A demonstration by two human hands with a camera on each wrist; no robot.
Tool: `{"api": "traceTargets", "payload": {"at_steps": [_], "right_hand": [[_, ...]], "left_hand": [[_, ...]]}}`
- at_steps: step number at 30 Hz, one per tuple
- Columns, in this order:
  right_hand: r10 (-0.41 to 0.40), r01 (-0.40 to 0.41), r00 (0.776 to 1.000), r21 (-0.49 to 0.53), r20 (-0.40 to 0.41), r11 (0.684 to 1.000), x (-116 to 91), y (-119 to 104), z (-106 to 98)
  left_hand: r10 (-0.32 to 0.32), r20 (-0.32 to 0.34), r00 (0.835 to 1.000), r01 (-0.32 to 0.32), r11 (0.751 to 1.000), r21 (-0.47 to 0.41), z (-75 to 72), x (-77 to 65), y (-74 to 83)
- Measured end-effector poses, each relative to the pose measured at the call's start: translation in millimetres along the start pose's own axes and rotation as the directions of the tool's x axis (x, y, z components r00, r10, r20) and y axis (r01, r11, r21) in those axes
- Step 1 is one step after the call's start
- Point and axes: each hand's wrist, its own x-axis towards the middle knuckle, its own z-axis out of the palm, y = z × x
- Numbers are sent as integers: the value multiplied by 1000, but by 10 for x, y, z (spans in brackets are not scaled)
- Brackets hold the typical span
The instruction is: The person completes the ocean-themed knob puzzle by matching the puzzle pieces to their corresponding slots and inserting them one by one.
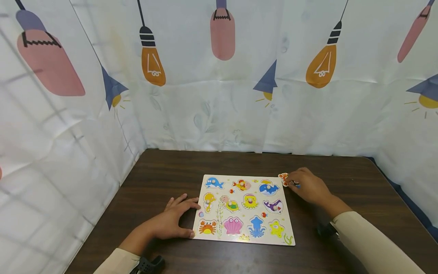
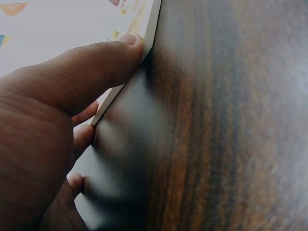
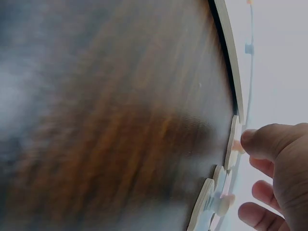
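Observation:
A white sea-animal puzzle board [image 1: 219, 211] lies flat on the table. My left hand [image 1: 171, 219] rests at its left side with spread fingers. In the left wrist view the thumb [image 2: 108, 62] touches the near corner and some fingertips meet the edge. My right hand [image 1: 309, 186] is over loose pieces beyond the board's far right corner. An orange puzzle piece [image 1: 283, 178] shows beside its fingers, and a blue piece [image 1: 297, 185] is partly hidden beneath. In the right wrist view the thumb tip is by the knob [image 3: 237, 147] of a flat-lying piece; the other fingers stay apart from it.
Further knobbed pieces [image 3: 202, 204] lie on the dark wooden table [image 1: 171, 163]. Knobs show on several board pictures, such as the octopus [image 1: 250, 201]. A white curtain [image 1: 191, 114] printed with lamps hangs behind the table and at its sides.

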Motion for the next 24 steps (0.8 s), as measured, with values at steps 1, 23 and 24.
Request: {"api": "traceTargets", "payload": {"at_steps": [1, 23, 24], "right_hand": [[-8, 8, 1000, -3, 3, 1000, 12, 9, 7], [72, -74, 996, 35, 59, 997, 32, 81, -9], [75, -77, 996, 35, 58, 996, 27, 86, -15]], "left_hand": [[1, -1, 1000, -1, 1000, 1, 1, -1, -1], [15, -6, 1000, -15, 1000, -15, -2, -6, -1], [16, -7, 1000, -16, 1000, -14, -2, -6, -3]]}}
